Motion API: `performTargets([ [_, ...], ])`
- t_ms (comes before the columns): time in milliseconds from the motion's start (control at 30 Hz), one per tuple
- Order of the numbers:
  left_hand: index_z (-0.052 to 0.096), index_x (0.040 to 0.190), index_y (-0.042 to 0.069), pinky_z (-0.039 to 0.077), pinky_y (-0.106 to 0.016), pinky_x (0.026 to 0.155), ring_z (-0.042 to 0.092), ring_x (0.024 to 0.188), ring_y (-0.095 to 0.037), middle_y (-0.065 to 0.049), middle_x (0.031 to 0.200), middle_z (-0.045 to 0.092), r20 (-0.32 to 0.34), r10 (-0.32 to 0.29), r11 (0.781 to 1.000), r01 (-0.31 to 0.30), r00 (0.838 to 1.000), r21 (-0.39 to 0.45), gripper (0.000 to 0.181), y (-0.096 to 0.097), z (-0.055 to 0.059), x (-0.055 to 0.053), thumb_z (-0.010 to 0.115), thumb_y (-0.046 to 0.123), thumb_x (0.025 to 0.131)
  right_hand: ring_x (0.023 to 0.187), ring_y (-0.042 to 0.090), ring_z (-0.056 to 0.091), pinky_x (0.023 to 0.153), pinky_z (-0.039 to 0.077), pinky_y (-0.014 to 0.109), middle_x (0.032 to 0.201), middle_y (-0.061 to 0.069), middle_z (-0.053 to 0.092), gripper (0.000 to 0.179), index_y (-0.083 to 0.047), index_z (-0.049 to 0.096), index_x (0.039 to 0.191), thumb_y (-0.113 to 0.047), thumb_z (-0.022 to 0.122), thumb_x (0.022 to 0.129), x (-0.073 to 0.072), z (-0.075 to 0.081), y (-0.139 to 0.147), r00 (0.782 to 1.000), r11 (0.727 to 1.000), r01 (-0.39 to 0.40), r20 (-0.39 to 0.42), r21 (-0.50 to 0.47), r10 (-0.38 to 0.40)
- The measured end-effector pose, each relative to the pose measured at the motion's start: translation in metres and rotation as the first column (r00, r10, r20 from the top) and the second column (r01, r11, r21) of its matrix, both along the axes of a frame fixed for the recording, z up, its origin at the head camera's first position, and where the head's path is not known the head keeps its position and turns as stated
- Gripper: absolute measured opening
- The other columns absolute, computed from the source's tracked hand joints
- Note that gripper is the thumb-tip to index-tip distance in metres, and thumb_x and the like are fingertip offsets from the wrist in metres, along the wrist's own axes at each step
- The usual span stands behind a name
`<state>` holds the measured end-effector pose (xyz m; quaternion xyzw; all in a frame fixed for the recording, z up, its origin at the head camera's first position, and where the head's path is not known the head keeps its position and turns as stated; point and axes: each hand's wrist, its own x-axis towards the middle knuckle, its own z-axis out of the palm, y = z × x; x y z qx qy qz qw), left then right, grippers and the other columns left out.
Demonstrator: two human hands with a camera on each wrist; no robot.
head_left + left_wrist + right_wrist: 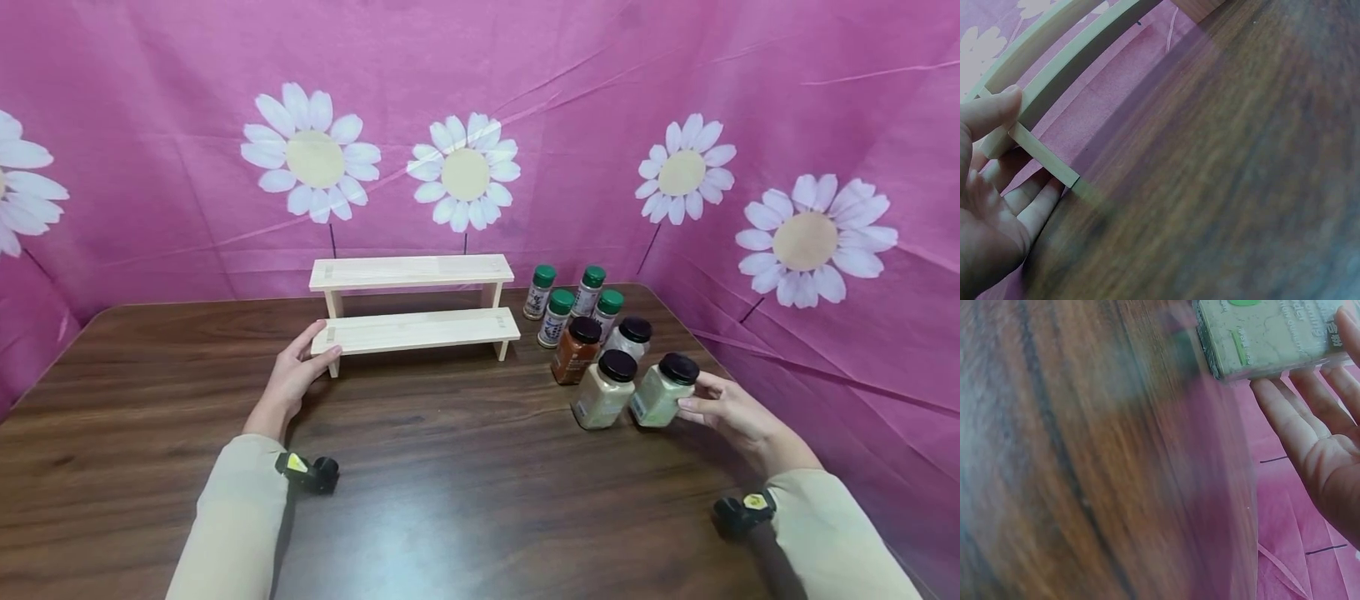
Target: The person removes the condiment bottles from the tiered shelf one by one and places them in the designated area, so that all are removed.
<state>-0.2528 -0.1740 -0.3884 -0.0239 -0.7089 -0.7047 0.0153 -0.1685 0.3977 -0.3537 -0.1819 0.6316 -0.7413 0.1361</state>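
In the head view a two-tier step rack of pale wood [420,332] stands at the back of the table. My left hand [296,372] grips the left end of its lower board; the left wrist view shows the thumb [1000,109] on the board's front edge and the other fingers beneath, near the leg [1044,155]. At the right, my right hand [738,417] holds a black-lidded spice jar of pale green powder [660,398] between thumb and fingers. Up close, the fingers [1282,409] lie along the jar's side. Whether its base touches the table, I cannot tell.
Beside that jar are a beige-powder jar [602,398], a red-brown spice jar [574,357] and a pale jar [628,340], all black-lidded. Several small green-capped shakers [555,321] stand behind them. Pink flowered cloth [562,192] hangs behind and right of the brown wooden table [450,483].
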Motion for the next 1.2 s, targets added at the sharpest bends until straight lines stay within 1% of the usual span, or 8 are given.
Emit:
performTargets([
  [100, 0.024, 0.136, 0.005, 0.038, -0.012, 0.076, 0.046, 0.085, 0.005, -0.025, 0.128, 0.032, -0.003, 0.003, 1.0, -0.003, 1.0, 0.011, 0.065, -0.0002, 0.0004, 0.0008, 0.059, 0.013, 0.082, 0.091, 0.016, 0.055, 0.078, 0.043, 0.032, 0.101, 0.005, 0.057, 0.044, -0.01, 0.058, 0.11, 0.018, 0.041, 0.081, -0.0024, -0.0008, -0.0025, 1.0, 1.0, -0.004, -0.007, -0.001, 0.004],
  [167, 0.024, 0.135, 0.005, 0.038, -0.012, 0.076, 0.047, 0.085, 0.005, -0.023, 0.127, 0.035, -0.004, 0.005, 1.0, -0.005, 1.0, 0.01, 0.065, -0.0002, 0.0004, 0.0009, 0.06, 0.013, 0.082, 0.091, 0.016, 0.054, 0.078, 0.043, 0.032, 0.102, 0.006, 0.057, 0.045, -0.011, 0.058, 0.111, 0.019, 0.041, 0.081, -0.0037, -0.0015, -0.0033, 1.0, 1.0, -0.009, 0.003, -0.011, 0.009],
  [267, 0.024, 0.135, 0.005, 0.038, -0.012, 0.076, 0.048, 0.084, 0.005, -0.016, 0.122, 0.042, 0.003, 0.01, 1.0, -0.01, 1.0, 0.016, 0.065, -0.0006, 0.0003, 0.0007, 0.06, 0.012, 0.082, 0.091, 0.017, 0.054, 0.078, 0.043, 0.033, 0.102, 0.006, 0.057, 0.047, -0.011, 0.058, 0.111, 0.02, 0.04, 0.081, -0.0054, -0.0024, -0.0045, 1.0, 1.0, -0.01, 0.02, -0.024, 0.01],
  [367, 0.024, 0.135, 0.005, 0.039, -0.012, 0.076, 0.047, 0.085, 0.005, -0.012, 0.119, 0.044, 0.005, 0.01, 1.0, -0.01, 1.0, 0.025, 0.065, -0.0009, -0.0003, 0.0003, 0.06, 0.012, 0.081, 0.092, 0.016, 0.054, 0.078, 0.043, 0.032, 0.102, 0.006, 0.056, 0.048, -0.012, 0.058, 0.111, 0.02, 0.039, 0.081, -0.0067, -0.0037, -0.0053, 1.0, 1.0, -0.003, 0.024, -0.017, 0.004],
  [567, 0.024, 0.135, 0.004, 0.038, -0.013, 0.077, 0.046, 0.087, 0.004, -0.022, 0.129, 0.033, 0.006, 0.005, 0.999, -0.005, 1.0, 0.047, 0.066, -0.0007, -0.0005, -0.0002, 0.06, 0.012, 0.081, 0.092, 0.015, 0.054, 0.078, 0.043, 0.032, 0.101, 0.004, 0.056, 0.046, -0.012, 0.058, 0.11, 0.019, 0.039, 0.081, -0.009, -0.0073, -0.0045, 1.0, 1.0, -0.002, 0.01, 0.014, 0.002],
  [633, 0.023, 0.135, 0.004, 0.038, -0.013, 0.077, 0.046, 0.087, 0.004, -0.024, 0.13, 0.031, 0.007, 0.003, 0.999, -0.004, 1.0, 0.051, 0.066, -0.0005, -0.0003, 0.0, 0.06, 0.012, 0.081, 0.092, 0.015, 0.054, 0.078, 0.043, 0.031, 0.102, 0.004, 0.056, 0.047, -0.012, 0.058, 0.11, 0.02, 0.039, 0.081, -0.0094, -0.008, -0.0044, 1.0, 1.0, -0.004, 0.012, 0.012, 0.004],
  [800, 0.024, 0.135, 0.004, 0.038, -0.012, 0.076, 0.046, 0.087, 0.004, -0.025, 0.13, 0.031, 0.006, 0.007, 0.999, -0.007, 1.0, 0.047, 0.065, -0.0001, 0.0002, 0.0003, 0.06, 0.011, 0.081, 0.092, 0.016, 0.054, 0.079, 0.043, 0.032, 0.102, 0.004, 0.056, 0.047, -0.011, 0.058, 0.11, 0.02, 0.038, 0.081, -0.0096, -0.0084, -0.0037, 1.0, 1.0, -0.016, 0.024, -0.019, 0.017],
  [1200, 0.023, 0.136, 0.005, 0.038, -0.012, 0.076, 0.046, 0.087, 0.004, -0.025, 0.13, 0.03, 0.01, 0.012, 0.999, -0.013, 1.0, 0.045, 0.065, -0.0001, 0.0011, 0.0, 0.06, 0.011, 0.082, 0.091, 0.016, 0.054, 0.078, 0.043, 0.03, 0.101, 0.005, 0.057, 0.045, -0.011, 0.058, 0.109, 0.019, 0.043, 0.079, -0.0095, -0.0058, -0.0013, 0.999, 1.0, -0.022, 0.036, -0.009, 0.022],
])
